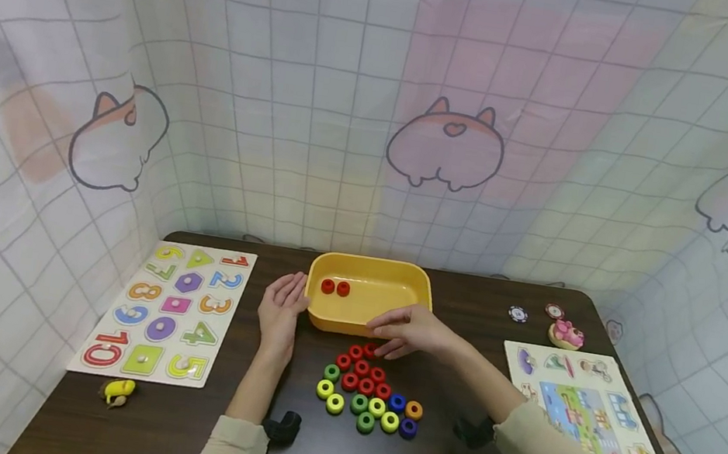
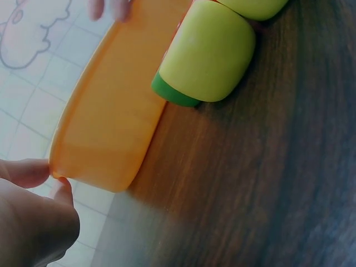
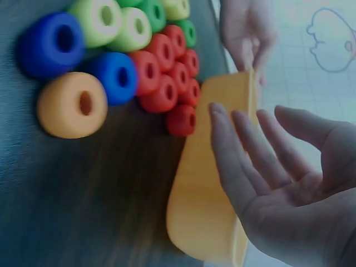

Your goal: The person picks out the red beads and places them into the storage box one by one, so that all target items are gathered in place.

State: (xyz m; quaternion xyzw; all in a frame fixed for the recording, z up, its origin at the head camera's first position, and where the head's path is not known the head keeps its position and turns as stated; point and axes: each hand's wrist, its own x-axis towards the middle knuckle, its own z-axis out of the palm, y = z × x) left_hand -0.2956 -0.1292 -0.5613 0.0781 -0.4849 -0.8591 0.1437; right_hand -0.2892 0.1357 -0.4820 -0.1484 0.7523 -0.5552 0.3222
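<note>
A yellow tray (image 1: pixel 363 327) stands at the far edge of the dark table, with two red beads (image 1: pixel 335 287) lying in its left part. At the tray's left end my left hand (image 1: pixel 281 313) pinches the rim between thumb and fingers, as the left wrist view shows. My right hand (image 1: pixel 415 330) hovers at the front rim, its fingers slightly bent and holding nothing. Below its fingertips is a red bead (image 3: pixel 181 120), the nearest of several red beads (image 1: pixel 366 386) grouped in front of the tray. Green beads (image 1: pixel 359 404), yellow beads (image 1: pixel 389 421), blue beads (image 1: pixel 408 427) and an orange bead (image 1: pixel 413 410) lie nearer me.
A number puzzle board (image 1: pixel 176 301) lies on the left, with a small yellow toy (image 1: pixel 117 389) below it. On the right are a picture puzzle board (image 1: pixel 590 418), a pink toy (image 1: pixel 567 335) and two poker chips (image 1: pixel 517 313). A patterned curtain (image 1: pixel 327 96) hangs behind the table.
</note>
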